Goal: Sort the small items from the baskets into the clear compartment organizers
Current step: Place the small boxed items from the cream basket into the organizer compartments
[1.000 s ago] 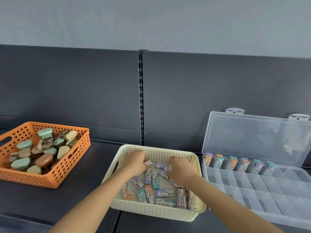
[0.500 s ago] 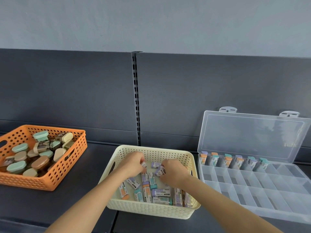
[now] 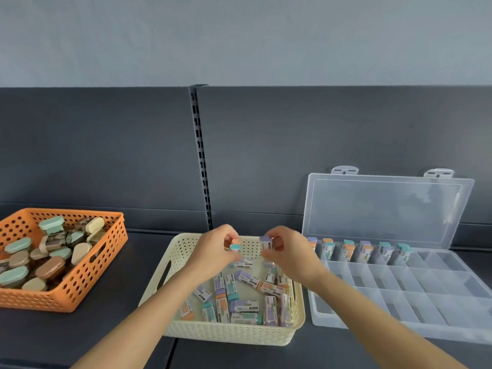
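A cream basket (image 3: 186,265) sits in the middle and holds several small wrapped erasers (image 3: 245,306) in purple, orange and teal. My left hand (image 3: 213,251) is raised over the basket's far end and pinches two erasers (image 3: 235,245), one orange-tipped and one teal-tipped. My right hand (image 3: 288,251) is level with it and pinches a purple-tipped eraser (image 3: 266,241). To the right lies the open clear organizer (image 3: 399,296); several erasers (image 3: 348,250) stand in its back row of compartments.
An orange basket (image 3: 87,275) at the left holds several oval cases in teal, brown and beige. The organizer's clear lid (image 3: 386,209) leans against the dark back panel. A slotted upright (image 3: 201,161) runs up the back wall.
Both hands have lifted out of the cream basket with erasers pinched in them. The view has shifted slightly to the right.
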The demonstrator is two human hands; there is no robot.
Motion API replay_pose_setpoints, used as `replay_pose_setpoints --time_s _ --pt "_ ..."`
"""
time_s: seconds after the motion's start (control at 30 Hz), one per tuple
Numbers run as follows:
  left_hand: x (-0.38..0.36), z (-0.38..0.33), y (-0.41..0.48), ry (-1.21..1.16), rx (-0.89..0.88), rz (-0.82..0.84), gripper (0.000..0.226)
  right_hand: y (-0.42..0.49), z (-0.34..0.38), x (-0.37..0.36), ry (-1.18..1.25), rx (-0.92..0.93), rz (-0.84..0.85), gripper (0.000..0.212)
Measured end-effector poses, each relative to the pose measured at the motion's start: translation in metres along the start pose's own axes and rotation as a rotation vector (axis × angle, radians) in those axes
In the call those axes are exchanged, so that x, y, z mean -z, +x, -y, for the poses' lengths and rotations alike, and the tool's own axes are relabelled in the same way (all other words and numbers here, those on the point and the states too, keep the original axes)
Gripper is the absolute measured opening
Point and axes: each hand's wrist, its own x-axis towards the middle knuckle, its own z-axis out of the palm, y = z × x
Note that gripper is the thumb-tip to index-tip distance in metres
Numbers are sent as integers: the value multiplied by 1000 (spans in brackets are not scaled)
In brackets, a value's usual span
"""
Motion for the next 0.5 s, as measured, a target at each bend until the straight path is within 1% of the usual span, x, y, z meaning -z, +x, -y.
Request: replay_pose_setpoints --time_s 0.07,0.17,0.27,0.43,0.5 --pt "-5 -15 3 -18 -37 -8 26 -4 -5 15 34 -36 -21 27" --pt "-14 -39 8 -47 -108 -2 28 -10 -17 38 41 -40 -68 17" --pt "-27 -59 14 -66 -181 18 38 -17 -32 58 32 -56 -147 19" --pt "-57 -99 22 -30 -310 93 32 -30 -63 91 55 -110 -234 23" --pt "-71 -111 26 -28 -332 119 30 -36 -76 105 74 -130 -268 20"
